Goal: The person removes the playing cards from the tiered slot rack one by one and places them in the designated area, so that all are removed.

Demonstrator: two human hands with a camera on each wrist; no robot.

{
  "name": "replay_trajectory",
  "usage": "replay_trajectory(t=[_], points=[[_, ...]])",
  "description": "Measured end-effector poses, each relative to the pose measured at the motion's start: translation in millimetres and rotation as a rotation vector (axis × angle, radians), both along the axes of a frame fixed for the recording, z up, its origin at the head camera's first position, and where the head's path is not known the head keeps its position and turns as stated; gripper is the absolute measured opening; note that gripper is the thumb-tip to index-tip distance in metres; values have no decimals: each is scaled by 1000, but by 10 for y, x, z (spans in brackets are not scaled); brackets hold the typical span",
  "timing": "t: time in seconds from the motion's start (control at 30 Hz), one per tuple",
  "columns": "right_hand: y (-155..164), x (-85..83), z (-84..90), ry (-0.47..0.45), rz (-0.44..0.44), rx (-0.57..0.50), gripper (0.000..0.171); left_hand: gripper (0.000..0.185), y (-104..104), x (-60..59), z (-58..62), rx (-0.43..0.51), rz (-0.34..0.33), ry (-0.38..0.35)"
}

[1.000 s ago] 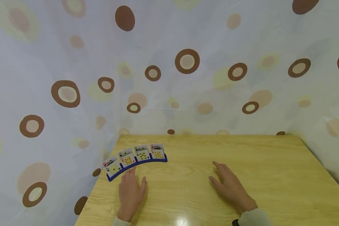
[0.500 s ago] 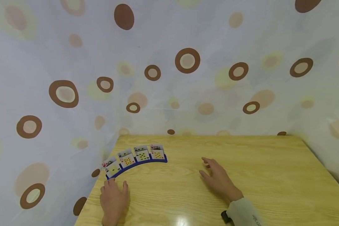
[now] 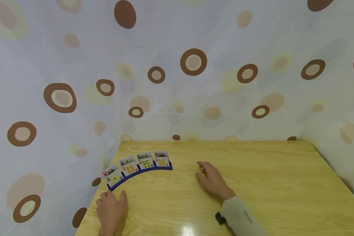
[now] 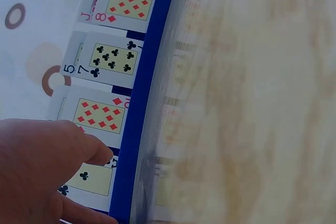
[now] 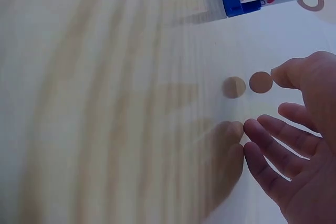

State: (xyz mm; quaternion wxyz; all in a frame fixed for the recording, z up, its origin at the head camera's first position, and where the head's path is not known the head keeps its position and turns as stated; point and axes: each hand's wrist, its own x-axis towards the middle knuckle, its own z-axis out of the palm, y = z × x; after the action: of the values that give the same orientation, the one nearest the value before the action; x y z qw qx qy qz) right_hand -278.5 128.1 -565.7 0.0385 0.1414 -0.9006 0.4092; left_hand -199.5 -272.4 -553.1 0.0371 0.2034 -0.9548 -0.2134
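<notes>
The curved blue card holder (image 3: 141,170) stands near the table's (image 3: 268,170) far left corner, carrying 4 pairs of playing cards (image 3: 135,164) fanned in its slot. In the left wrist view the faces read as 8 of diamonds, 7 of clubs, 10 of diamonds and a low club, each with another card tucked behind.

The left hand (image 3: 110,211) lies flat on the wood near the holder's nearest end, fingers relaxed and straight, holding nothing; whether its fingertips touch the blue rim is hard to tell. 1.0 s ago it lay further right, its fingers up against the holder's middle, so it has slid left and back toward the table edge. The right hand (image 3: 212,180) is also slack and empty, fingers loosely spread just over the table. It has drifted left, from well apart toward the holder's right end, though a clear gap remains.

Judging by this, neither hand has taken a card yet; the 2 hands seem to be closing in on the holder's ends, with the holder itself unmoved
</notes>
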Motion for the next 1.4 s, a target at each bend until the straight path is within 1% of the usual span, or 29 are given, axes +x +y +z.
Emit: replay_trajectory(t=[0.17, 0.3, 0.43, 0.57, 0.67, 0.9, 1.03, 1.13, 1.23, 1.33, 1.4], points=[[-135, -98, -14, -29, 10, -20, 53, 72, -45, -23, -2, -6, 6, -18], [-277, -185, -25, -42, 19, -32, 52, 72, -63, -46, -1, 10, 22, -37], [-452, -262, -23, -50, 33, -41, 51, 73, -79, -73, -23, 32, 37, -22], [-654, -291, -15, -55, 83, -51, 51, 72, -130, -51, -33, 31, 53, -7], [-763, -297, -17, -72, 111, -48, 54, 71, -136, -31, -17, 33, 73, 7], [-866, -335, -15, -107, 72, -53, 55, 72, -61, -52, -8, 24, 41, 2], [-932, -387, 19, -125, 87, -31, 55, 65, -67, -87, -1, 40, 52, 12], [-980, -394, 26, -131, 87, -5, 54, 56, -75, -92, -9, 39, 42, 26], [-1026, -412, 48, -138, 86, 7, 54, 50, -87, -108, 8, 20, 28, 46], [-1058, -430, 78, -159, 107, 16, 56, 49, -105, -118, 6, 11, 23, 46], [-1071, -436, 91, -175, 124, 28, 57, 49, -117, -113, -9, 17, 23, 33]])
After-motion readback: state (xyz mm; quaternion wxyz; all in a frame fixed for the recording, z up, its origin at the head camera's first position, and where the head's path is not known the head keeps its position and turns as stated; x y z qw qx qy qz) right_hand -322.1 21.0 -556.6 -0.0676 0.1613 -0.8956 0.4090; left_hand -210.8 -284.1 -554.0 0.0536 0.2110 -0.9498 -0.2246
